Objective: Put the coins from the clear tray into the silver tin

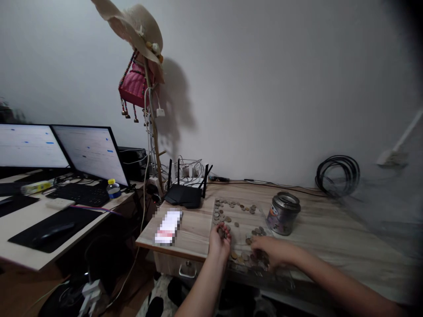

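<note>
Several coins [231,210] lie spread on a clear tray [261,211] at the near edge of a wooden table [330,237]. My left hand [219,241] hovers over the tray's left side, its fingers curled round a few coins. My right hand [268,251] rests palm down on a pile of coins at the tray's front, fingers bent and pressed among them. A metal tin [283,213] stands upright just right of the tray, beyond my right hand.
A black router [183,193] sits behind the tray, with a phone [168,226] to the left. A hat stand [145,57] with a hat and pink bag rises at the back. Two monitors [59,149], a keyboard and a bottle occupy the left desk. Coiled cable [337,175] leans against the wall.
</note>
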`<state>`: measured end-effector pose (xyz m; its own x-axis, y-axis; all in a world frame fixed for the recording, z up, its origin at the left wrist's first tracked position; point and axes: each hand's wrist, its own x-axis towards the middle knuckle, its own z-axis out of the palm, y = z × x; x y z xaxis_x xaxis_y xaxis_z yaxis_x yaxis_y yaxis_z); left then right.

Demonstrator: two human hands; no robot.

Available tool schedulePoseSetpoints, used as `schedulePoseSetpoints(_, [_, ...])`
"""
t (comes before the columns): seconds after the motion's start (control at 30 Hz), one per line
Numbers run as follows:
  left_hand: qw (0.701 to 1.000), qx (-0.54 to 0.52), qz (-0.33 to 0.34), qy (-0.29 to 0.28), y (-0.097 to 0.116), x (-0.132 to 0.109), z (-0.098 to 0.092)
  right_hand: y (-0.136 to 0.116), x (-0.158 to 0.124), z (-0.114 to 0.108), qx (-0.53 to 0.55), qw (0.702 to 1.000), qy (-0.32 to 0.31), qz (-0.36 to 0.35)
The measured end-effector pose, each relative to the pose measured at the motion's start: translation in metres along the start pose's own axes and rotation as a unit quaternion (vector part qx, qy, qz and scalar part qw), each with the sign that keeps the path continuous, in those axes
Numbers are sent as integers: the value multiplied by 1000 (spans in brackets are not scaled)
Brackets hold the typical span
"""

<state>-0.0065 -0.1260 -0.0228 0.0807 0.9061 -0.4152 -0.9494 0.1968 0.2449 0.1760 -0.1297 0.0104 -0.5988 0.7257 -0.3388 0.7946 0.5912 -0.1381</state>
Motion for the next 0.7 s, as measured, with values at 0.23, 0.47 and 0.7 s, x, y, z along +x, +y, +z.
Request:
schedulePoseSetpoints(0.23, [1000, -3, 2, -4, 0, -1, 0, 1, -17, 11, 22, 1000, -2, 1])
schedulePoseSetpoints(0.47, [1000, 0, 8, 4, -1, -2, 0, -8, -22, 6, 56, 997, 17, -49])
schedulePoseSetpoints(0.7, [1000, 8, 9, 1, 0, -2, 0, -1, -14, 11, 61, 997, -19, -43])
